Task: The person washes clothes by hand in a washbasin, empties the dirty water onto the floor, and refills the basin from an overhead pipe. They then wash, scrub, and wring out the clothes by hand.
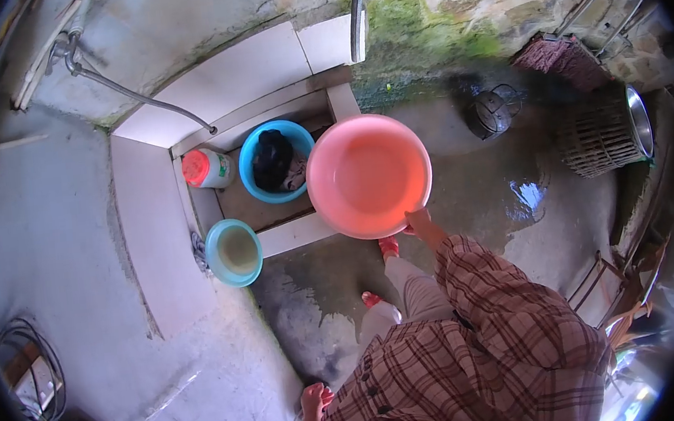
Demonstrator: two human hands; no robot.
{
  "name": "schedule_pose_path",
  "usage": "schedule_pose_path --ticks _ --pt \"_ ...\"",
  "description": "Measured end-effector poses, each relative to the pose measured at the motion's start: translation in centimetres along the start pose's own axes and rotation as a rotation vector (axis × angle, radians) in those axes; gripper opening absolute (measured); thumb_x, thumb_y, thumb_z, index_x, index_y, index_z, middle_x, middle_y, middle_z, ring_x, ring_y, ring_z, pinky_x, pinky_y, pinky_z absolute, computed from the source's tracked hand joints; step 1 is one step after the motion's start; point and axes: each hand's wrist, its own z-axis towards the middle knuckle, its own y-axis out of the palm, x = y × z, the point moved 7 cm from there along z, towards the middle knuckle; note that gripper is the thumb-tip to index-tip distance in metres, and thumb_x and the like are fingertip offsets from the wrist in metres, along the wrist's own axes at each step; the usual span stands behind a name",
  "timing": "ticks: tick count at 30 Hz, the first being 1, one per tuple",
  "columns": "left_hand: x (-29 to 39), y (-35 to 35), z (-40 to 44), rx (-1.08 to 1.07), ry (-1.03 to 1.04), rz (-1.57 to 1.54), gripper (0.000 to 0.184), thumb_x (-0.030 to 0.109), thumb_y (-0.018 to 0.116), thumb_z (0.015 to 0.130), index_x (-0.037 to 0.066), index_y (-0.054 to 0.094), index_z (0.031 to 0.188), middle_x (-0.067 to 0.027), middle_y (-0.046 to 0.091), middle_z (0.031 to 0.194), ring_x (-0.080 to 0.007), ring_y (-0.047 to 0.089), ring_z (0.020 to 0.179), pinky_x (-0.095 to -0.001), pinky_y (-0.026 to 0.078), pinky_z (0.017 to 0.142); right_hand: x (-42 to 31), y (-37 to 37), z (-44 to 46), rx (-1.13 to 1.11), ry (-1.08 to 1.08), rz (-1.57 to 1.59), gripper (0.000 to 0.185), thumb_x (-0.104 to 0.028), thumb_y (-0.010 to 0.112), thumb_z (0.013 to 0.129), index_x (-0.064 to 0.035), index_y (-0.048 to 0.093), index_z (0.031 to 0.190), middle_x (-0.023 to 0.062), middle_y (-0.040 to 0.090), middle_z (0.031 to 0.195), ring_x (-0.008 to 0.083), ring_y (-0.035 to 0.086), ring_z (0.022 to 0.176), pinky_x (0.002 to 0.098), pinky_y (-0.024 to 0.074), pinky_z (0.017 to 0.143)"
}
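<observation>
A large pink basin (368,177) hangs tilted over the right part of a tiled trough, its inside facing up. My right hand (418,224) grips its near rim, and the basin holds what looks like a little water. My left hand (315,401) is low beside my body with curled fingers; what it holds, if anything, is too small to tell. Left of the pink basin, a blue basin (247,164) with dark and patterned cloth inside stands in the trough. A small turquoise bucket (253,275) with cloudy liquid is at the trough's near left corner.
A jar with a red lid (196,168) stands at the trough's left. A grey hose (139,98) runs to the trough. On the wet floor to the right are a wire basket (493,113) and a woven basket (598,137). Coiled cables (34,369) lie at the far left.
</observation>
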Motion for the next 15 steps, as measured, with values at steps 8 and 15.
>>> schedule_pose_path --ticks 8,15 --pt "9.5 -0.3 4.1 0.010 0.014 0.030 0.029 0.024 0.059 0.088 0.005 0.050 0.108 -0.0092 0.059 0.081 -0.0216 0.063 0.067 -0.0374 0.055 0.058 -4.1 -4.0 -8.2 -0.028 -0.047 -0.139 0.042 -0.030 0.066 0.081 -0.0103 0.046 0.112 0.0065 0.058 0.078 0.0190 0.058 0.058 0.0377 0.0523 0.053" --pt "22.8 2.1 9.7 -0.061 0.173 0.038 0.026 0.023 0.058 0.087 0.003 0.054 0.103 -0.0101 0.060 0.081 -0.0196 0.063 0.065 -0.0328 0.055 0.058 -2.2 -11.9 -6.7 0.002 -0.062 -0.280 0.012 -0.021 0.060 0.081 -0.0130 0.054 0.088 0.0008 0.053 0.065 0.0131 0.054 0.052 0.0286 0.0461 0.045"
